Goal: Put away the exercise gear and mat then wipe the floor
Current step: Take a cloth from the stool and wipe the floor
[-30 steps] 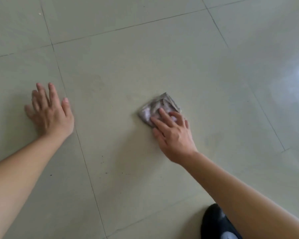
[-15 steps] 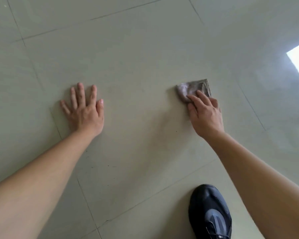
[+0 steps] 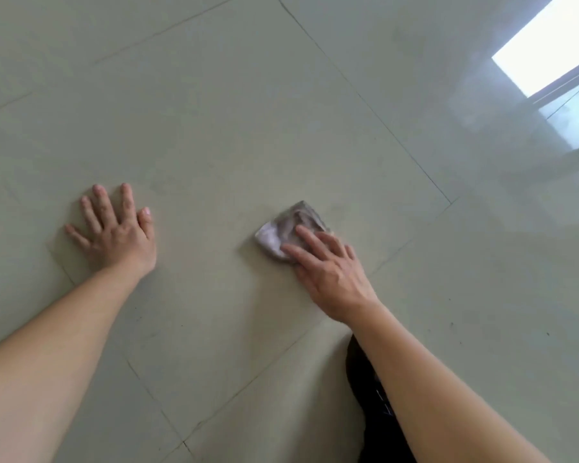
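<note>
A small folded grey-lilac cloth [image 3: 290, 230] lies flat on the pale tiled floor [image 3: 214, 111], a little right of the middle. My right hand [image 3: 328, 269] presses on its near half with straight fingers, so part of the cloth is hidden under them. My left hand [image 3: 114, 233] lies flat on the floor well to the left, fingers spread, holding nothing. No exercise gear or mat is in view.
A black shoe [image 3: 365, 389] shows at the bottom, partly behind my right forearm. Dark grout lines cross the tiles. A bright window reflection [image 3: 549, 45] glares on the floor at the top right.
My right hand has slid the cloth across the tile, out to the right and then back toward the left. The left hand stays planted. The view has shifted and turned.
</note>
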The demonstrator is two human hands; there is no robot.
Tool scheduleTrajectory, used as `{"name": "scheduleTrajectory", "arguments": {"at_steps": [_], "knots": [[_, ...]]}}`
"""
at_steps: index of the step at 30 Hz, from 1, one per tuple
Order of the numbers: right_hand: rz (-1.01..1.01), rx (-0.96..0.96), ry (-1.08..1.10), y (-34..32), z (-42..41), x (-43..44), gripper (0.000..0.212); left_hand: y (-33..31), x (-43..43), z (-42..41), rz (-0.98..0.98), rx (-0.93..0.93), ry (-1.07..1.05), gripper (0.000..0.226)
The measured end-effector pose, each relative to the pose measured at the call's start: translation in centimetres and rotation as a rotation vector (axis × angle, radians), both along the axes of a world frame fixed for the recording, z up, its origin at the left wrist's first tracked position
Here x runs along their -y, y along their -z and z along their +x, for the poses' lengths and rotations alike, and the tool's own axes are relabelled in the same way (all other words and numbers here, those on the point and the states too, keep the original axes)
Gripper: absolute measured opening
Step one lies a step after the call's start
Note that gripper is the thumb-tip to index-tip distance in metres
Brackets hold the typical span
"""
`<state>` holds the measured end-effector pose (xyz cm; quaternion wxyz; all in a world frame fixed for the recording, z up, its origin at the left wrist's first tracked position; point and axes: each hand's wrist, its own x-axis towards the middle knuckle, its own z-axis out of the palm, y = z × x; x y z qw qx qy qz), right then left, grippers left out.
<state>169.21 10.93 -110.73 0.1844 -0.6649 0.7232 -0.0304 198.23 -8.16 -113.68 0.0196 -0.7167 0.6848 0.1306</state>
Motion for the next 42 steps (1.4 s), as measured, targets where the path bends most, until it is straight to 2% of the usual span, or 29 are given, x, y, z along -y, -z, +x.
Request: {"name": "scheduleTrajectory", "arguments": {"at_steps": [4,6,8,10,13,15,17,18,20,23,25,27,29,30,33,35,37,39,42], "knots": [[0.097,-0.022,0.724,-0.9,-6.4,1.6,0.046,0.3,0.1,0.1,-0.018,0.001,0.005,0.055],[0.115,-0.005,0.886,-1.0,-4.8,1.7,0.046,0.3,0.2,0.1,-0.008,0.003,0.005,0.055],[0.092,0.021,0.918,-0.6,-0.5,1.2,0.045,0.3,0.3,0.2,0.001,0.002,0.002,0.055],[0.062,0.013,0.736,-0.4,5.2,0.0,0.046,0.4,0.3,0.2,0.003,0.001,0.003,0.055],[0.033,-0.006,0.278,-0.3,10.4,-1.8,0.050,0.6,0.3,0.3,-0.003,0.003,0.003,0.055],[-0.007,0.057,0.033,0.2,7.6,-1.2,0.047,0.7,0.4,0.4,0.001,0.003,0.003,0.055],[-0.076,0.026,-0.087,1.1,2.2,-0.2,0.041,0.8,0.3,0.5,-0.006,-0.005,0.004,0.055],[-0.115,-0.013,-0.027,1.4,-1.0,0.5,0.038,0.9,0.3,0.5,-0.013,-0.010,0.009,0.055],[-0.147,-0.097,0.293,1.2,-7.4,1.9,0.039,0.9,0.2,0.4,-0.030,-0.018,0.013,0.055],[0.022,-0.183,0.784,0.6,-14.5,2.8,0.044,1.0,0.2,0.4,-0.044,-0.039,0.003,0.056],[0.097,-0.171,1.019,0.1,-16.5,3.2,0.045,0.9,0.3,0.4,-0.044,-0.035,0.005,0.056],[0.111,-0.128,1.165,0.0,-15.6,4.5,0.045,1.0,0.2,0.4,-0.046,-0.023,0.005,0.055],[0.069,-0.096,1.090,0.3,-11.8,6.5,0.044,0.9,0.2,0.4,-0.052,-0.022,0.005,0.055],[0.018,-0.086,0.951,0.4,-9.1,7.4,0.043,0.9,0.2,0.3,-0.049,-0.023,0.005,0.054],[-0.128,0.002,0.384,0.3,1.2,9.7,0.040,0.9,0.2,0.4,-0.041,-0.029,0.002,0.058],[-0.046,0.078,-0.009,-0.2,6.3,10.5,0.042,0.9,0.2,0.5,-0.038,-0.032,0.006,0.062],[-0.011,0.087,-0.296,-0.3,6.5,11.4,0.043,0.9,0.2,0.6,-0.032,-0.029,0.013,0.063],[-0.053,0.062,-0.301,0.0,2.7,12.6,0.043,1.0,0.3,0.6,-0.028,-0.029,0.010,0.063],[-0.057,-0.060,0.163,0.7,-6.8,13.9,0.048,1.1,0.2,0.6,-0.025,-0.012,0.004,0.063]]}}
